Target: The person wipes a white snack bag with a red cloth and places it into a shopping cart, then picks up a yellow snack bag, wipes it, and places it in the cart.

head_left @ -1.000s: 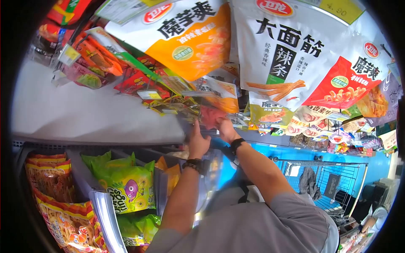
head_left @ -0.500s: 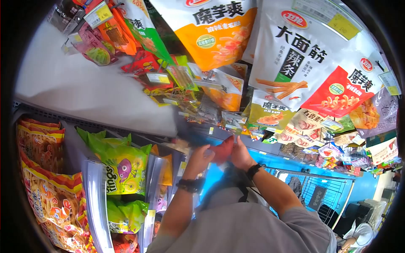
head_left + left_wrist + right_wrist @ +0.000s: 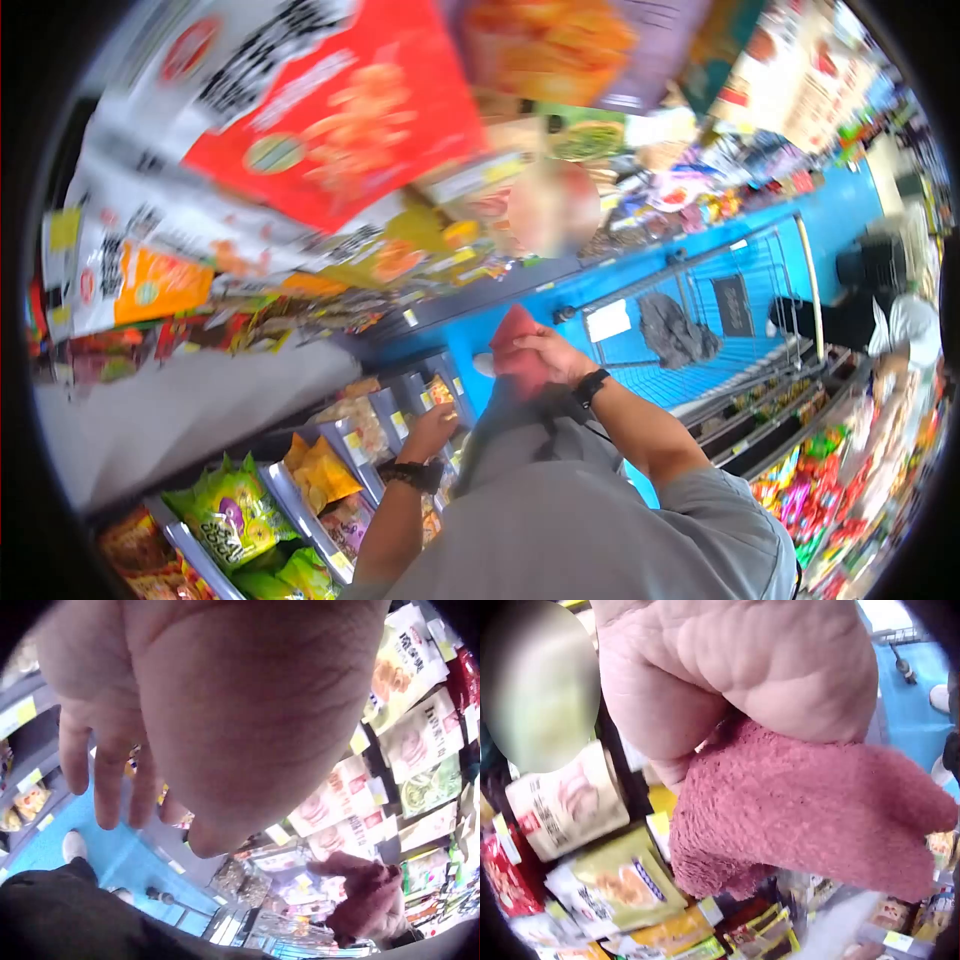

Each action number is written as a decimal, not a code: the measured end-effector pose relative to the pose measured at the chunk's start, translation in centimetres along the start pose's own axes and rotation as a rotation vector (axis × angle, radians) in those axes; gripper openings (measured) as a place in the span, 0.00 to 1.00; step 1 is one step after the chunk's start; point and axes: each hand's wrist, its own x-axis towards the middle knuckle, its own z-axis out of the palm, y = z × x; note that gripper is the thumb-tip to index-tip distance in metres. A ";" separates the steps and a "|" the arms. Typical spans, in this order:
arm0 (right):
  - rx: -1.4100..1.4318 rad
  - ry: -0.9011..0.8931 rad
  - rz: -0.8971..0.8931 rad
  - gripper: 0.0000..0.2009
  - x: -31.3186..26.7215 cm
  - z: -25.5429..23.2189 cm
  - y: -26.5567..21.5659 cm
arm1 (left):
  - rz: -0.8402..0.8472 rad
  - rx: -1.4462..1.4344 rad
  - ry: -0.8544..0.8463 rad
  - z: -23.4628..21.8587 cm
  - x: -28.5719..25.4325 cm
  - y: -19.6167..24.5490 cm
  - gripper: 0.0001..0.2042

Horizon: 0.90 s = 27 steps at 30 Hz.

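Observation:
A fuzzy dark pink cloth (image 3: pixel 519 350) hangs from the right hand (image 3: pixel 556 354), which pinches it between thumb and fingers in front of the person's body. The right wrist view shows the cloth (image 3: pixel 802 810) bunched under the palm of the right hand (image 3: pixel 742 667). Apart from it, the left hand (image 3: pixel 432 432) is over the lower shelf bins and holds nothing. In the left wrist view the fingers of the left hand (image 3: pixel 202 712) hang loosely extended, with the cloth (image 3: pixel 367 900) in the other hand farther off.
Large hanging snack bags (image 3: pixel 350 120) fill the upper view. Lower left, bins hold green bags (image 3: pixel 235 510) and orange bags (image 3: pixel 320 475). A wire shopping cart (image 3: pixel 770 330) with a black plastic bag (image 3: pixel 675 330) stands on the blue floor at right. Another person's white shoe (image 3: pixel 74 845) shows.
The view has swung right, bringing the cart nearer the middle. The left hand has let go of the cloth and moved down and left; the right hand still holds it.

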 end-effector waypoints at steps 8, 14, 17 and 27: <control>0.215 0.394 -0.117 0.24 -12.8 -16.8 -4.8 | -0.010 0.141 -0.091 4.4 1.5 -4.4 0.20; -0.151 0.921 -0.178 0.21 -10.5 -30.7 0.6 | -0.094 -0.052 -0.090 4.3 0.2 -8.1 0.21; -0.912 1.074 0.072 0.28 -8.9 -35.6 1.9 | 0.061 0.357 -0.082 3.4 -2.4 -1.4 0.15; -0.052 1.233 0.102 0.26 3.0 -47.4 4.6 | -0.149 0.325 -0.194 7.3 -7.5 -7.5 0.13</control>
